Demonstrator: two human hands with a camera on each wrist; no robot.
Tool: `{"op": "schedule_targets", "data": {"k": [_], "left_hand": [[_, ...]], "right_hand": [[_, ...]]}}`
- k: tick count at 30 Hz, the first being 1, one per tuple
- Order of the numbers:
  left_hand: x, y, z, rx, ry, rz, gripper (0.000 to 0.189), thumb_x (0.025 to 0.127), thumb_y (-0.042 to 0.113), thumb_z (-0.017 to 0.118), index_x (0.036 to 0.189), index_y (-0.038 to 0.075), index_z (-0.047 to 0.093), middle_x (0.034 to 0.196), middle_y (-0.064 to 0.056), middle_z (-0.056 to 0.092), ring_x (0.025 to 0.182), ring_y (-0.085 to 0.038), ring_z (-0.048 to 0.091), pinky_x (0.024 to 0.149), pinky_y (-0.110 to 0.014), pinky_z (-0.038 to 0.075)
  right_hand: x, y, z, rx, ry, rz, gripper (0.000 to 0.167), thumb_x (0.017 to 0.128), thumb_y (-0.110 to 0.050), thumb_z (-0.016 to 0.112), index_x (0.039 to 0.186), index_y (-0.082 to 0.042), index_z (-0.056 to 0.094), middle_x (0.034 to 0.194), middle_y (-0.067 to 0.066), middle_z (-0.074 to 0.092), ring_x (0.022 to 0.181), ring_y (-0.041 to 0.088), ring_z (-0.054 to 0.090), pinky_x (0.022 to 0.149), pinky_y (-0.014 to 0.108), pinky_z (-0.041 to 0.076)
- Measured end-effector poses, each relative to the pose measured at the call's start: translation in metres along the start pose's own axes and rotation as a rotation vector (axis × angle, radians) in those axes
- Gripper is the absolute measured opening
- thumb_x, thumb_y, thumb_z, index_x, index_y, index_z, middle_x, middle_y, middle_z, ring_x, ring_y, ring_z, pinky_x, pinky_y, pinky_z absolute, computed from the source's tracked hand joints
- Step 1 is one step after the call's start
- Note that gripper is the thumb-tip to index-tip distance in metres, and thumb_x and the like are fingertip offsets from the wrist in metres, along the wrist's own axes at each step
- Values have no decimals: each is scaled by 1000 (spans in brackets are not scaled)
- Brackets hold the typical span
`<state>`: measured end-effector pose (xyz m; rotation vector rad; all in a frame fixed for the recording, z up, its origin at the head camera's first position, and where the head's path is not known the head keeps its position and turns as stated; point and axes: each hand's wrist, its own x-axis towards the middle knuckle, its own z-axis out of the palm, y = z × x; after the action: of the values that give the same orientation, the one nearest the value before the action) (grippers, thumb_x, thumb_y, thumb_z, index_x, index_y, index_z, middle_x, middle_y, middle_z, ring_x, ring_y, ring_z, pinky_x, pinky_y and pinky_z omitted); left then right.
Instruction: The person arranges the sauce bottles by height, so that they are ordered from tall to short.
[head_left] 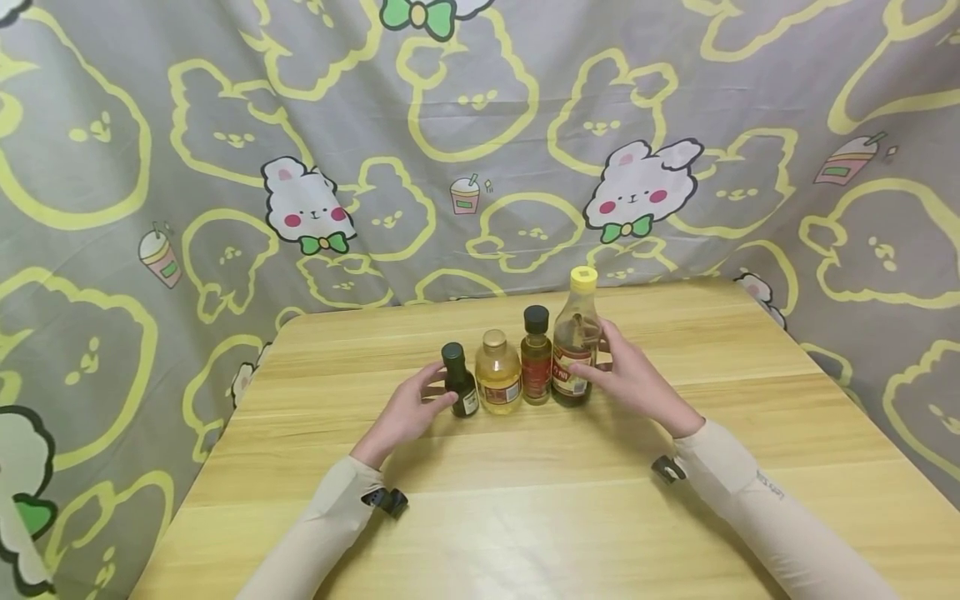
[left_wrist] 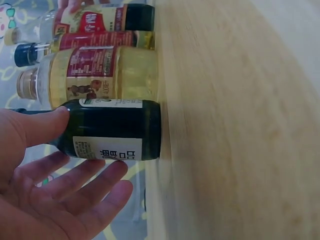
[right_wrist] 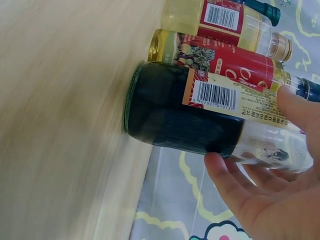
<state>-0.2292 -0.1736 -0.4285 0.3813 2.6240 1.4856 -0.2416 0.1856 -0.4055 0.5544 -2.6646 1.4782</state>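
Observation:
Four bottles stand upright in a row. At the left end my left hand (head_left: 408, 410) is beside a small dark green bottle (head_left: 462, 392); its thumb touches the shoulder and its fingers spread loosely along the side. Next to it stand a round bottle of pale yellow liquid (left_wrist: 135, 75) and a slim red-labelled bottle with a black cap (right_wrist: 225, 60). At the right end my right hand (head_left: 630, 379) holds a tall yellow-capped bottle of dark liquid (right_wrist: 165, 107), thumb over the label and fingers curled round the far side.
The bottles stand on a light wood-grain table (head_left: 495, 517). Behind and at both sides hangs a grey curtain (head_left: 517, 100) with yellow cartoon outlines. Small black devices sit at the left (head_left: 386, 502) and right (head_left: 667, 469) cuffs.

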Motion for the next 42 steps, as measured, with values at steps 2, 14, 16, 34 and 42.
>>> {"op": "schedule_targets", "data": {"k": [2, 14, 16, 34, 42], "left_hand": [[0, 0, 0, 0, 1, 0, 61, 99, 16, 68, 155, 13, 43, 148, -22, 54, 126, -40, 61, 102, -52, 53], [-2, 4, 0, 51, -5, 32, 56, 100, 14, 66, 153, 8, 47, 149, -23, 52, 125, -41, 62, 102, -51, 54], [-2, 4, 0, 53, -5, 27, 56, 100, 15, 66, 153, 9, 46, 150, -22, 52, 124, -41, 62, 101, -51, 54], [-2, 2, 0, 48, 0, 16, 58, 101, 17, 66, 154, 7, 45, 152, -20, 50, 127, -39, 61, 103, -52, 53], [-2, 2, -1, 48, -9, 18, 60, 101, 18, 66, 155, 5, 43, 152, -21, 50, 128, -40, 60, 104, -52, 52]], "right_hand": [[0, 0, 0, 4, -1, 6, 86, 95, -27, 75, 161, -10, 23, 149, 23, 50, 137, 47, 49, 101, 50, 55], [3, 1, -1, -32, 11, 39, 85, 97, -38, 71, 162, -14, 21, 152, 21, 47, 139, 43, 46, 107, 61, 47], [4, 2, -1, -35, 17, 41, 86, 97, -38, 71, 162, -14, 20, 152, 21, 47, 139, 43, 46, 107, 61, 47], [15, 6, 4, -58, 52, -2, 83, 101, -35, 65, 164, -12, 15, 154, 23, 44, 143, 44, 41, 110, 65, 41], [23, 9, 2, -70, 74, 9, 81, 100, -32, 68, 161, -9, 20, 153, 22, 44, 146, 42, 37, 120, 64, 27]]}}
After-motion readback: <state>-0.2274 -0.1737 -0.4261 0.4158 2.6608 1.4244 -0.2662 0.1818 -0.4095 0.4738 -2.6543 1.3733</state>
